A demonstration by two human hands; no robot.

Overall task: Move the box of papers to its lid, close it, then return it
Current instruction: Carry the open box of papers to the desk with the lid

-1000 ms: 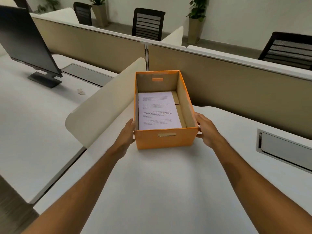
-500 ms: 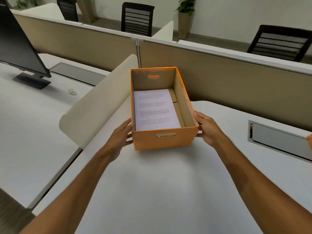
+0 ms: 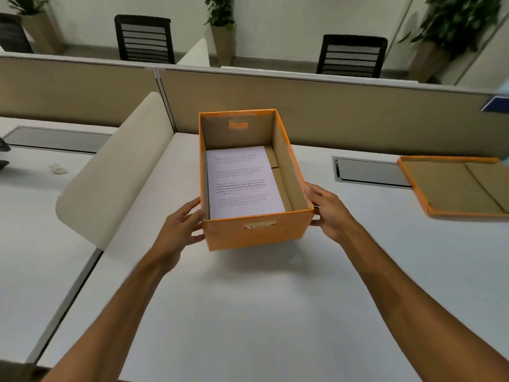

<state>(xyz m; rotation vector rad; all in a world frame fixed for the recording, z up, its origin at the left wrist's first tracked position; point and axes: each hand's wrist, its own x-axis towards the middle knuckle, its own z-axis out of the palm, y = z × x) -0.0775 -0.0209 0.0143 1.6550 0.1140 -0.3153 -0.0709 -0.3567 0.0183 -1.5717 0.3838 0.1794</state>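
An open orange box (image 3: 256, 232) holds a stack of printed white papers (image 3: 243, 181) against its left inner wall. The box is tilted and raised a little off the white desk, its shadow beneath it. My left hand (image 3: 180, 230) presses the box's left side and my right hand (image 3: 329, 210) grips its right side near the front corner. The orange lid (image 3: 454, 186) lies upside down on the desk at the far right, brown inside facing up, partly cut off by the frame edge.
A cream rounded divider (image 3: 118, 172) stands just left of the box. A tan partition (image 3: 344, 111) runs behind. A grey cable tray cover (image 3: 369, 172) sits between box and lid. A crumpled paper scrap (image 3: 57, 169) lies on the left desk. Chairs and potted plants stand beyond.
The box has lifted slightly off the desk in both hands. The view has swung right, bringing the lid into sight and the monitor out of view.
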